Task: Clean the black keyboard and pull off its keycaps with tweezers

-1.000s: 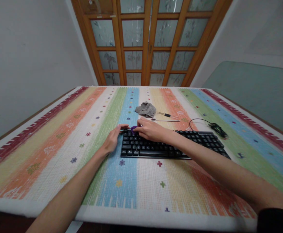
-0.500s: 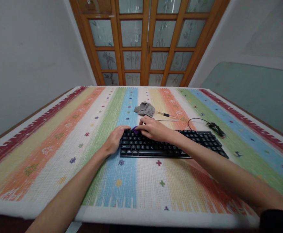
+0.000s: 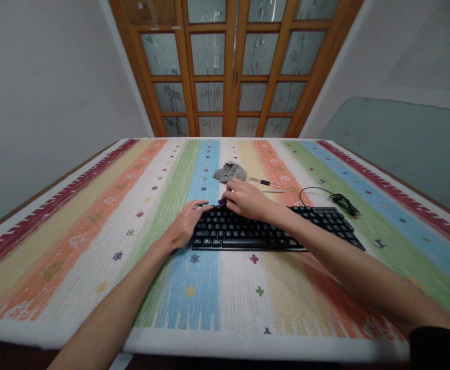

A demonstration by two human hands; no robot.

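A black keyboard [image 3: 271, 230] lies across the middle of the striped tablecloth [image 3: 93, 231]. My left hand [image 3: 186, 223] rests on the keyboard's left end, fingers curled over its top corner and holding it steady. My right hand [image 3: 248, 200] is over the upper left rows, fingers pinched on a small purple thing [image 3: 222, 202] pressed against the top keys. What the purple thing is I cannot make out.
Behind the keyboard lie a crumpled grey cloth [image 3: 230, 171], a small black-handled screwdriver [image 3: 265, 182] and a thin metal rod. The keyboard's black cable [image 3: 338, 198] is bunched at the right. Wooden glass-paned doors [image 3: 228, 67] stand beyond the table.
My right hand has slid the purple thing a little to the right along the top keys. The left hand has crept slightly right on the keyboard's corner.
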